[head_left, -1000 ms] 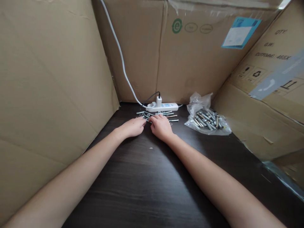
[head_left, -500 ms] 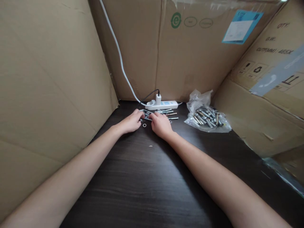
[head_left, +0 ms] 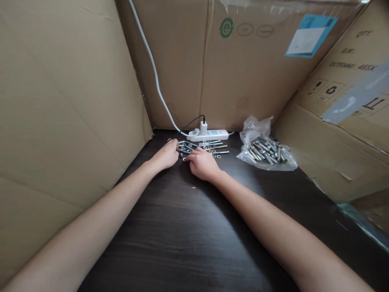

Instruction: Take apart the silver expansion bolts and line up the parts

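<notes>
My right hand (head_left: 204,164) is low over the table with its fingers curled. Its index fingertip and thumb are at a small flat washer (head_left: 184,159), partly covering it. My left hand (head_left: 166,155) rests at the left end of a group of long metal bolts (head_left: 220,146), fingers bent inward; whatever they hold, if anything, is hidden. Several loose washers (head_left: 219,157) lie among and in front of the bolts. A small nut-like piece (head_left: 181,155) lies between the two hands.
Behind the bolts is a white power strip (head_left: 219,134) with a plugged-in charger (head_left: 203,128) and a white cable (head_left: 156,77). A clear plastic bag (head_left: 258,125) of bolts stands to the right. Cardboard boxes (head_left: 249,73) enclose the dark table (head_left: 188,235) on three sides.
My left hand has drawn slightly left, away from the bolts' middle. My right hand has shifted left and nearer, its fingertips reaching the loose washer; more of the bolts now shows.
</notes>
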The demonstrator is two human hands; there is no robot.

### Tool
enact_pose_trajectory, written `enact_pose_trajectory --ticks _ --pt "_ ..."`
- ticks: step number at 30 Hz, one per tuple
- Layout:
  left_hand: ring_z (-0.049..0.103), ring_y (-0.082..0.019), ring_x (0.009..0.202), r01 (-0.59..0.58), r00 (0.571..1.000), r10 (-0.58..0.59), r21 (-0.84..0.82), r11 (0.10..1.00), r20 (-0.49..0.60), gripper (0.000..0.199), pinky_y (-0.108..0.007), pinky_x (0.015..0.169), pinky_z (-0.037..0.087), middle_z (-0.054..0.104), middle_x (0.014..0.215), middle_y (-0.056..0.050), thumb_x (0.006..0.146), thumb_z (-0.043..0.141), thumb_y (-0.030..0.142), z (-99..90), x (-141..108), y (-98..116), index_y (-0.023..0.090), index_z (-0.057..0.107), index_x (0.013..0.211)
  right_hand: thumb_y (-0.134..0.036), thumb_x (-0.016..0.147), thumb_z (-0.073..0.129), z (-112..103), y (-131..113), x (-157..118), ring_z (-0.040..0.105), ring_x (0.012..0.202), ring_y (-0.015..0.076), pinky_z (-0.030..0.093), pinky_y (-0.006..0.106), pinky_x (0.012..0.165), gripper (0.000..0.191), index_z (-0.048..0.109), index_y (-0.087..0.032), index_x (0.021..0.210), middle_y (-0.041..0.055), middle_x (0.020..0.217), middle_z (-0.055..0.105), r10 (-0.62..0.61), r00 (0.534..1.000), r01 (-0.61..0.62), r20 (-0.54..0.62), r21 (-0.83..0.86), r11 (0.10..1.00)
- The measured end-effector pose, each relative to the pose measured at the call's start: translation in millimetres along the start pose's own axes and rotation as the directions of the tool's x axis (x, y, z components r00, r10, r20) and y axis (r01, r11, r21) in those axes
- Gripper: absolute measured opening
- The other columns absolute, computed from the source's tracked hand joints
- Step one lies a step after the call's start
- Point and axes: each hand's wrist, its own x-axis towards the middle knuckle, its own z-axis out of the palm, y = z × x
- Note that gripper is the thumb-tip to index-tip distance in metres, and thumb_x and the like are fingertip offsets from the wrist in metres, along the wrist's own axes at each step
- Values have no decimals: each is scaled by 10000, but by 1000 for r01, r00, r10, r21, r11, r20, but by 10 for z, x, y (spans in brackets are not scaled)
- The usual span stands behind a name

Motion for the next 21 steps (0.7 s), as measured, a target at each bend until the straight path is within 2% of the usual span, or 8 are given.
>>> enact_pose_trajectory --ticks 6,11,15,18,21 --pt "516 -176 739 60 998 -60 -22 998 -13 121 -276 653 369 566 824 -59 809 386 149 31 8 22 176 502 787 -126 812 443 31 14 9 474 904 240 379 345 878 337 692 -145 1038 109 900 629 25 1000 -25 -5 -76 997" --pt "544 -179 681 -49 998 47 48 998 43 212 -278 604 340 619 752 -45 840 361 195 14 -52 170 181 533 717 -135 796 461 41 27 10 463 923 242 374 345 868 308 676 -147 1017 100 922 614 52 997 -55 -54 -65 996" --pt "582 -195 761 -156 987 160 179 972 -9 188 -279 629 357 650 851 -42 822 383 187 74 -162 366 190 570 810 -153 800 475 -32 91 24 473 898 243 370 348 842 222 678 -147 891 102 884 624 89 990 -96 -113 -54 994" --pt "578 -186 727 -254 966 258 194 948 8 173 -279 609 354 645 833 -26 816 391 186 120 -228 470 201 562 791 -162 815 474 -181 269 -62 487 888 239 369 342 808 201 669 -167 862 88 862 639 145 967 -159 -210 -49 986" --pt "566 -174 705 -326 945 323 153 933 45 147 -275 592 344 632 791 -13 799 409 177 131 -242 485 201 544 746 -174 819 470 -382 605 -368 499 868 232 369 337 778 181 651 -182 824 71 858 648 217 930 -250 -298 -75 965"
